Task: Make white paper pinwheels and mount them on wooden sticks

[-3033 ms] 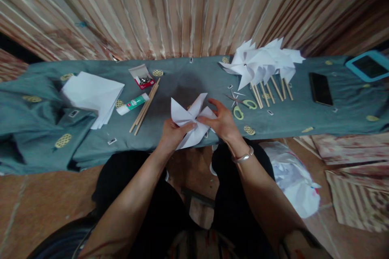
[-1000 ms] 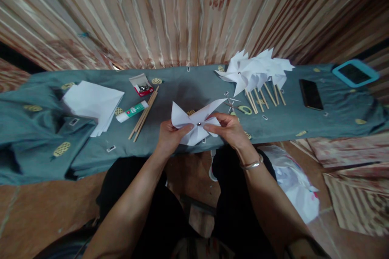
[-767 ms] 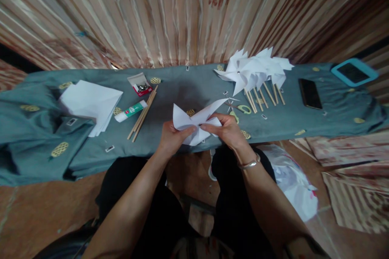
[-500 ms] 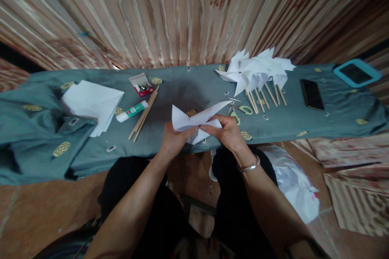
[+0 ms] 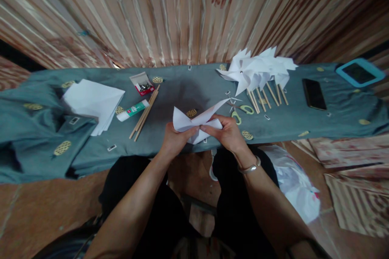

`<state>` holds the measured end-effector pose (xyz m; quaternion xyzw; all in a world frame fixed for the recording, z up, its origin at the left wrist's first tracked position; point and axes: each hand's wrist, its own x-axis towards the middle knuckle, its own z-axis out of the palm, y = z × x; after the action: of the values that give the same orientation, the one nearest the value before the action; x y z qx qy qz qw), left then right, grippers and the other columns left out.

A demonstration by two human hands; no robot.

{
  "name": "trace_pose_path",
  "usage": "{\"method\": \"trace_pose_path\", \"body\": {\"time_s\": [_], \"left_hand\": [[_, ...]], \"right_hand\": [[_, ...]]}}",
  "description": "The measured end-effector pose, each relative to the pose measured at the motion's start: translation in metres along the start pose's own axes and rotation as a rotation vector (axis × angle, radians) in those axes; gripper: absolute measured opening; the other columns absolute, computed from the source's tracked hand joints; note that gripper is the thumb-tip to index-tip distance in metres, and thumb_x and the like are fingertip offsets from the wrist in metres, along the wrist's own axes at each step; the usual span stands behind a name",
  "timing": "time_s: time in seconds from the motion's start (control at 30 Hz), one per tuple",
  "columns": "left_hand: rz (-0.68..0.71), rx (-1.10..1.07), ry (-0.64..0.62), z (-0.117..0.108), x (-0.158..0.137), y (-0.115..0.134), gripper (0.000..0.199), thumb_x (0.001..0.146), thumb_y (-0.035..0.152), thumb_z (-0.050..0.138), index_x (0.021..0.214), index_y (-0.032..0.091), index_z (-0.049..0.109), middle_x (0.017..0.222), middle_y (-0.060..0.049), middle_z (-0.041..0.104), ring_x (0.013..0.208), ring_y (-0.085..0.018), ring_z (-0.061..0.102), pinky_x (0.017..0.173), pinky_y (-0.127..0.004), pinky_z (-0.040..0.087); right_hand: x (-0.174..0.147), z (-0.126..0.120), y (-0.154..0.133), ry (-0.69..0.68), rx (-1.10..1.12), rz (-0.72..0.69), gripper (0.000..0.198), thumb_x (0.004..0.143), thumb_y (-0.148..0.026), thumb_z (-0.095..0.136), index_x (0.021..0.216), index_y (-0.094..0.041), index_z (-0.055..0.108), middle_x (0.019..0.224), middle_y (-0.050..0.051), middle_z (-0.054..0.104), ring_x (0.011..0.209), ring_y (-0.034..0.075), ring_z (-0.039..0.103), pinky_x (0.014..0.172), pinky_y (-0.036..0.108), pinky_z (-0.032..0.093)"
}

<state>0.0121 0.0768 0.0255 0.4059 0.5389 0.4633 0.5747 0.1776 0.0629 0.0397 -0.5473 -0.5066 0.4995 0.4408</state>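
A white paper pinwheel (image 5: 199, 120), its blades folded in toward the middle, is held above the front edge of the cloth-covered table. My left hand (image 5: 176, 137) grips its left side, thumb pressed near the centre. On the other side my right hand (image 5: 226, 131) pinches the paper, its thumb meeting the left one at the middle. What lies under the thumbs is mostly hidden. Just beyond my right hand lie scissors (image 5: 235, 117) with pale green handles. Several finished pinwheels (image 5: 241, 73) on wooden sticks rest in a row farther back.
White paper sheets (image 5: 94, 99) lie at the left. Beside them are a glue stick (image 5: 133, 110), several wooden sticks (image 5: 141, 123) and an open small box (image 5: 142, 85) of metal pins. At the right are a phone (image 5: 314, 94) and a blue-framed tablet (image 5: 360, 72). A plastic bag (image 5: 299, 186) sits on the floor.
The view has shifted very slightly. Both hands keep their hold on the paper pinwheel, and its upper right blade leans a little lower.
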Motion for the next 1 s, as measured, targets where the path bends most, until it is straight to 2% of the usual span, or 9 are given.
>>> {"method": "trace_pose_path", "body": {"time_s": [0.23,0.47,0.63,0.8,1.0], "left_hand": [[-0.014,-0.036,-0.059,-0.0014,0.0,0.0012,0.023,0.049,0.028,0.086,0.066,0.019,0.074,0.067,-0.002,0.074,0.066,-0.021,0.068,0.064,-0.031,0.056],[-0.03,-0.049,-0.057,-0.002,-0.001,0.0013,0.026,0.046,0.029,0.087,0.067,0.02,0.075,0.067,-0.001,0.073,0.066,-0.02,0.067,0.066,-0.031,0.055],[-0.024,-0.033,-0.052,-0.0028,-0.0008,0.0002,0.024,0.046,0.03,0.087,0.063,0.02,0.073,0.065,-0.001,0.072,0.064,-0.02,0.066,0.063,-0.03,0.054],[-0.026,-0.037,-0.017,-0.0034,-0.0003,0.0002,0.025,0.046,0.03,0.087,0.063,0.018,0.074,0.068,-0.003,0.074,0.067,-0.021,0.068,0.064,-0.03,0.055],[-0.019,-0.043,-0.009,-0.0057,-0.0027,0.0019,0.029,0.046,0.03,0.088,0.068,0.015,0.076,0.071,-0.006,0.076,0.067,-0.022,0.069,0.064,-0.032,0.056]], "right_hand": [[-0.0014,-0.0012,-0.0022,-0.022,-0.006,-0.013,0.032,0.064,-0.047,0.083,0.071,-0.02,0.069,0.061,-0.003,0.058,0.054,0.011,0.046,0.052,0.026,0.038],[-0.0026,-0.0005,-0.0048,-0.035,0.01,-0.034,0.034,0.063,-0.051,0.083,0.067,-0.02,0.069,0.057,-0.004,0.055,0.05,0.009,0.042,0.048,0.024,0.038],[-0.0032,0.0009,-0.0039,-0.04,0.02,-0.03,0.036,0.063,-0.053,0.082,0.069,-0.02,0.069,0.059,-0.004,0.057,0.052,0.01,0.044,0.05,0.024,0.039],[-0.0018,0.0019,-0.0022,-0.012,0.013,-0.029,0.031,0.063,-0.047,0.082,0.07,-0.02,0.07,0.062,-0.003,0.061,0.054,0.011,0.047,0.052,0.025,0.039],[-0.0017,0.0036,-0.0017,-0.044,0.043,0.013,0.033,0.061,-0.047,0.086,0.074,-0.02,0.072,0.067,-0.001,0.067,0.058,0.013,0.052,0.055,0.026,0.043]]}}
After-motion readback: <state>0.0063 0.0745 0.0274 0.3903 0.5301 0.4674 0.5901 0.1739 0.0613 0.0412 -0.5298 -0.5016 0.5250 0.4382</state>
